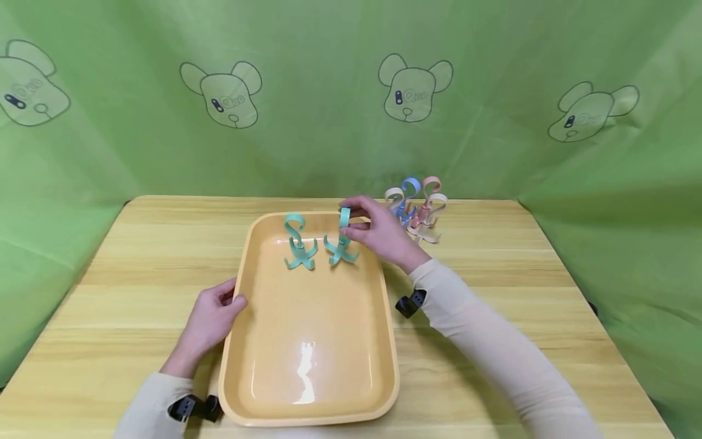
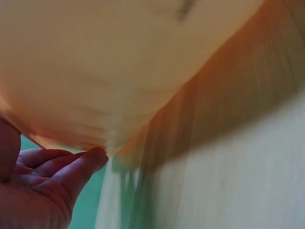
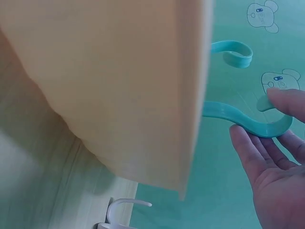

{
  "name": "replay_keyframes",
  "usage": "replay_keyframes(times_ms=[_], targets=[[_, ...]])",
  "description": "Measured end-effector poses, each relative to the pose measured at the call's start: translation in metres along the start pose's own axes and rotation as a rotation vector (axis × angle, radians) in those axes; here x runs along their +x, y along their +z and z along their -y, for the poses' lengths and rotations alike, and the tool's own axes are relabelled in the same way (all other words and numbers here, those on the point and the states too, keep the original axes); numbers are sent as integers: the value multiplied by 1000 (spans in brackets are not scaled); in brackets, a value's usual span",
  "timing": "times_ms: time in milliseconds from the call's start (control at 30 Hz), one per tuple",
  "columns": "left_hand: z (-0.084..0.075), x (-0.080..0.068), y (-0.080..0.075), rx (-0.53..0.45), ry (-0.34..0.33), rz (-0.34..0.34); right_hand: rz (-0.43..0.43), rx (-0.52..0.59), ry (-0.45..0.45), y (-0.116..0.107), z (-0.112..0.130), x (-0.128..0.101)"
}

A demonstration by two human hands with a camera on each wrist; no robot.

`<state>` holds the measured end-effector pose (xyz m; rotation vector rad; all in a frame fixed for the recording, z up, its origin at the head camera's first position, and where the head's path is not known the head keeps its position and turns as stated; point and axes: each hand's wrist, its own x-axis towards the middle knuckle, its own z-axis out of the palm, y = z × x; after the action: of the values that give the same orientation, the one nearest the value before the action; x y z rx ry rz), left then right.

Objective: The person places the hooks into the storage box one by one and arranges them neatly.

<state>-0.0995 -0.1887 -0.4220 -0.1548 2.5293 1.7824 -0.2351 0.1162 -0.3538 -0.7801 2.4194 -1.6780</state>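
Note:
My left hand (image 1: 215,317) grips the left rim of a pale orange tray (image 1: 312,329), thumb over the edge; in the left wrist view its fingertips (image 2: 97,156) meet the tray's edge. With my right hand (image 1: 378,228) I hold the curled top of a green multi-prong hook (image 1: 342,249) at the tray's far right. The thumb (image 3: 286,100) lies at the curl's tip, while fingers support it from below. A second green multi-prong hook (image 1: 299,250) stands upright inside the tray to the left, untouched.
Behind the right hand, a cluster of similar hooks stands on the wooden table (image 1: 482,274): a blue hook (image 1: 406,204), a pink hook (image 1: 425,204) and cream hooks (image 1: 433,219). A green curtain (image 1: 323,140) with bear-head prints closes the back and sides.

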Motion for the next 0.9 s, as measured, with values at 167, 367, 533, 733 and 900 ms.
replay_keyframes(times_ms=[167,367,533,733,900], targets=[[-1,0,0,-12,-8,-1,11,-49,-6,2,-4,1],[0,1,0,-3,-6,5,16,-84,28,3,-10,0],[0,1,1,0,-14,9,19,-74,23,3,-14,-2],[1,1,2,18,-9,4,20,-119,30,0,-17,-2],[1,1,2,16,2,-7,23,-114,57,-1,-20,-2]])
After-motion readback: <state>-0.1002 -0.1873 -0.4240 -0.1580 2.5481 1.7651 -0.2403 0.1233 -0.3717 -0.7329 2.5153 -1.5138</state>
